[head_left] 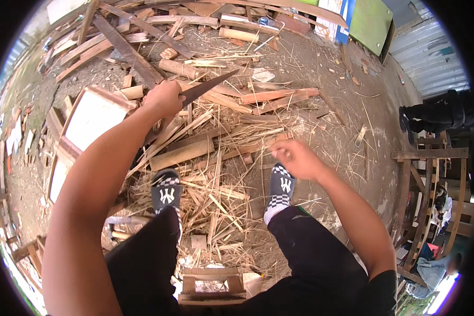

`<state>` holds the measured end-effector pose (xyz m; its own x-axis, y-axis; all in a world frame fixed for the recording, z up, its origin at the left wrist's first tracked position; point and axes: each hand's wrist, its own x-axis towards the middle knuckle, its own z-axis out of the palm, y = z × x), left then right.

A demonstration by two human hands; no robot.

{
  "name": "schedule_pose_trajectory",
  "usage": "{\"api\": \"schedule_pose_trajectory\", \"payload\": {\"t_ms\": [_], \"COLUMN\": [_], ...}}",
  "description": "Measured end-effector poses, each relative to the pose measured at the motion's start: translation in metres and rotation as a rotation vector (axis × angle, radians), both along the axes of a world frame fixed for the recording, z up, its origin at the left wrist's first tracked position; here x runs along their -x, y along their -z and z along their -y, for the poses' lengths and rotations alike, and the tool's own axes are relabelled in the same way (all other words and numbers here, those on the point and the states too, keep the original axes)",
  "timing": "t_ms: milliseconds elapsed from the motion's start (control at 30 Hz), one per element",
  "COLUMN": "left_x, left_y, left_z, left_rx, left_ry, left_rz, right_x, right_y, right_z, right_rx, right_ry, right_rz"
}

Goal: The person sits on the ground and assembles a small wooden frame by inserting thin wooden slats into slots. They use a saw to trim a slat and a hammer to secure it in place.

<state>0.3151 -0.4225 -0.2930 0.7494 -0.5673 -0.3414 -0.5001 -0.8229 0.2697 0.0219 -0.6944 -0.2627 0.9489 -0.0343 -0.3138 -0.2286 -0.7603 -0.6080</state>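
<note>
My left hand (165, 99) is closed round the handle of a handsaw, its fingers partly hidden by the back of the hand. The handsaw (210, 87) has a dark, tapering blade that points up and to the right, with teeth along its lower edge. Below the blade lie split bamboo pieces (184, 154) and thin strips. My right hand (300, 160) hovers above my right sandal (283, 184). Its fingers are loosely curled and somewhat apart, and I see nothing in them.
Bamboo splinters (221, 210) litter the ground between my feet. Wooden planks (126, 50) are heaped at the far left, near a white-panelled wooden frame (95, 118). A wooden rack (432, 154) stands at the right, with a person in dark trousers (437, 116) beyond it. A small wooden frame (211, 282) is nearest me.
</note>
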Motion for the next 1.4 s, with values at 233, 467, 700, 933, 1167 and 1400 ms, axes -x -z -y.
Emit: {"api": "schedule_pose_trajectory", "payload": {"t_ms": [233, 467, 700, 933, 1167, 1400], "left_x": [-0.016, -0.025, -0.026, -0.031, -0.018, 0.058], "left_y": [0.084, 0.127, 0.127, 0.129, 0.124, 0.103], "left_z": [0.013, 0.005, -0.005, -0.012, -0.025, -0.048], "left_rx": [0.028, 0.272, 0.548, 0.633, 0.704, 0.658], "left_ry": [-0.089, -0.055, -0.268, -0.253, -0.195, 0.045], "left_rz": [0.043, 0.236, 0.194, 0.229, 0.218, 0.17], "right_x": [-0.075, -0.166, -0.189, -0.203, -0.191, -0.135], "right_y": [0.07, 0.179, 0.229, 0.216, 0.213, 0.118], "right_z": [-0.019, -0.054, -0.128, -0.132, -0.068, -0.022], "right_rx": [-0.048, -0.451, 0.215, -0.092, -0.435, -0.075], "right_ry": [-0.141, 0.261, 0.575, 0.621, 0.827, 0.389], "right_rz": [-0.127, -0.177, 0.215, 0.02, -0.009, 0.069]}}
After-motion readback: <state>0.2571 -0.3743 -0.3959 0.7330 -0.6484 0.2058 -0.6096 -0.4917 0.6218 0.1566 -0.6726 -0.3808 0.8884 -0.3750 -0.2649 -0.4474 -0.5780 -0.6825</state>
